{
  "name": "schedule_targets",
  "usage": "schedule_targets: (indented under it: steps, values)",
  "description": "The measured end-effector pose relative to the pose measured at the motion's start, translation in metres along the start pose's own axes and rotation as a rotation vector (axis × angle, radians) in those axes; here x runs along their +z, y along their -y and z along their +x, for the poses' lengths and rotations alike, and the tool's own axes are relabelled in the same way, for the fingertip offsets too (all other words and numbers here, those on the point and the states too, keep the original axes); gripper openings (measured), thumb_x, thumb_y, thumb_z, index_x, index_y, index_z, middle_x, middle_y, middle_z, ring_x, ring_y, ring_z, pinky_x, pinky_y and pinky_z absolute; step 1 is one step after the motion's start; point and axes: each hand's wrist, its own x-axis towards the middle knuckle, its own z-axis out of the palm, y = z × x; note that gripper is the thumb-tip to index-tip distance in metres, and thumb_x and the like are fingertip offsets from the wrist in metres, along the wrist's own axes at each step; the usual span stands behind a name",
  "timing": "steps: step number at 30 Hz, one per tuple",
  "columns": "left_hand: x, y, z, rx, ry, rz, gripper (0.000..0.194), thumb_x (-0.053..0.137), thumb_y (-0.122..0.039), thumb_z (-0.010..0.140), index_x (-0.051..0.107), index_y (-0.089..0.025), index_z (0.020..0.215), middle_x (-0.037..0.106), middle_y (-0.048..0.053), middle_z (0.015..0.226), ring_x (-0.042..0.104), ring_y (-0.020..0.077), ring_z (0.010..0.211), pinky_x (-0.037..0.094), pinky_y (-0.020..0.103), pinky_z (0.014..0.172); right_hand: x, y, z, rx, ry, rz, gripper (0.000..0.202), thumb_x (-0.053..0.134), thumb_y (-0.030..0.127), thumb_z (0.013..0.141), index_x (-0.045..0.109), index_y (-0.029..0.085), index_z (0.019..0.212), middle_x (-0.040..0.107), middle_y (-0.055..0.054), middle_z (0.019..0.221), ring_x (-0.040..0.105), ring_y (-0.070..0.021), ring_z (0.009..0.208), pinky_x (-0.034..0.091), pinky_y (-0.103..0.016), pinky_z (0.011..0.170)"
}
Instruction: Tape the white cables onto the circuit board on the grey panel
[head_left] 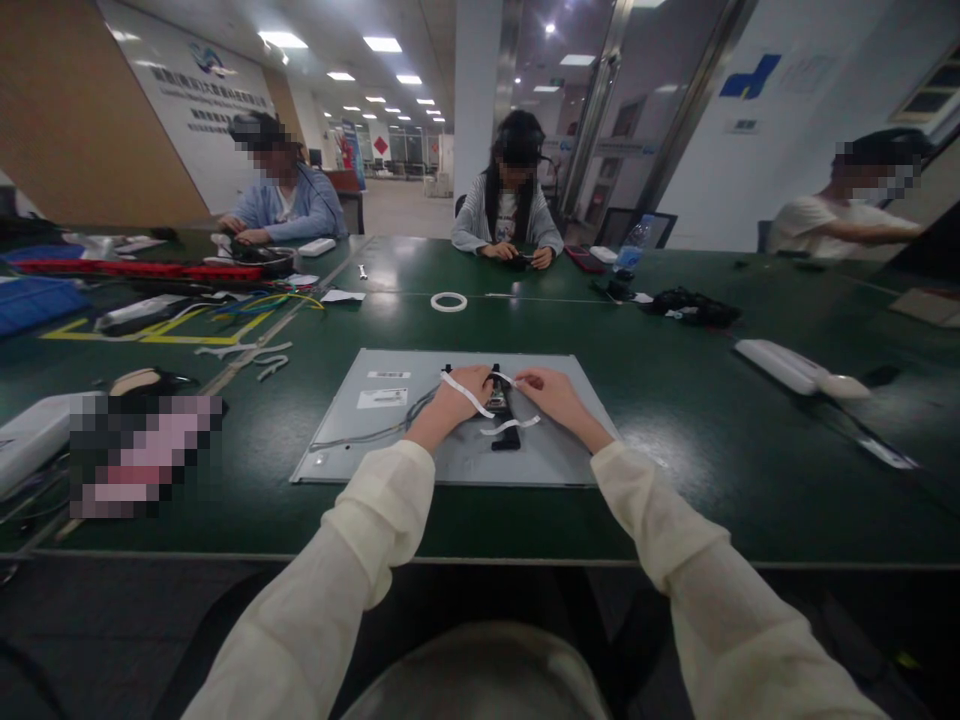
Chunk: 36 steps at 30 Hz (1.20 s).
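Note:
A flat grey panel (375, 450) lies on the table before me, with labels and grey cables on its left side. A black electronic part (498, 398) with an exposed circuit board sits at its middle. My left hand (463, 393) curls over the left side of this part; its fingertips are mostly hidden. Across its back runs a white tape strip (471, 396). My right hand (551, 392) is closed in a pinch at the end of another white strip of tape (504, 379), right of the part. A further white strip (510, 426) lies near the black part's lower end.
A tape roll (448, 302) lies beyond the panel. Left are loose tape strips (274, 366), cables, a blue bin (37, 305) and a white device (45, 435). At right are a white device (776, 365) and a bundle of black cables (690, 305). Several people sit around the table.

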Motion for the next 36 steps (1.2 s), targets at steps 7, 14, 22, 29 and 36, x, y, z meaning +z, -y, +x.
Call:
schedule_targets:
  steps: [7,14,22,29,36]
  values:
    - [0.0,0.002,-0.001,0.068,-0.019,0.048,0.028,0.037,-0.021,0.091,0.058,-0.013,0.106,0.064,0.011,0.108,0.06,0.0193,0.099,0.046,0.031,0.088,0.006,-0.003,0.002,0.001,0.017,-0.156,0.009,0.056,0.02,0.078,0.063,0.014,0.08,0.062,-0.003,0.071,0.053,-0.0117,0.064,0.037,-0.022,0.06]
    - [0.001,0.002,-0.001,0.06,-0.024,0.06,0.03,0.036,-0.022,0.092,0.057,-0.013,0.112,0.062,0.011,0.113,0.058,0.0199,0.104,0.044,0.032,0.091,0.001,-0.002,0.001,0.031,0.002,-0.077,0.011,0.054,0.022,0.079,0.062,0.016,0.074,0.065,-0.004,0.076,0.056,-0.0133,0.069,0.04,-0.024,0.066]
    - [0.002,0.0,-0.002,0.011,-0.019,0.059,0.03,0.04,-0.024,0.09,0.052,-0.011,0.115,0.063,0.014,0.11,0.058,0.0218,0.105,0.043,0.033,0.09,0.001,0.006,0.004,0.217,-0.054,0.246,0.014,0.052,0.026,0.077,0.059,0.015,0.072,0.061,0.0,0.059,0.052,-0.0107,0.052,0.04,-0.022,0.056]
    - [0.004,-0.001,0.0,-0.115,-0.044,0.001,0.052,0.047,-0.025,0.085,0.035,-0.004,0.132,0.049,0.021,0.13,0.053,0.0253,0.115,0.042,0.033,0.094,0.008,0.012,0.007,0.313,-0.086,0.575,0.018,0.057,0.032,0.073,0.057,0.015,0.073,0.058,0.0,0.06,0.052,-0.009,0.052,0.041,-0.021,0.053]
    - [0.007,0.001,0.002,-0.145,-0.057,-0.07,0.06,0.05,-0.026,0.082,0.03,-0.003,0.134,0.041,0.025,0.136,0.042,0.028,0.126,0.037,0.036,0.101,0.008,0.017,0.006,0.318,-0.117,0.703,0.03,0.063,0.043,0.067,0.057,0.016,0.077,0.056,0.001,0.062,0.05,-0.0079,0.053,0.043,-0.02,0.054]
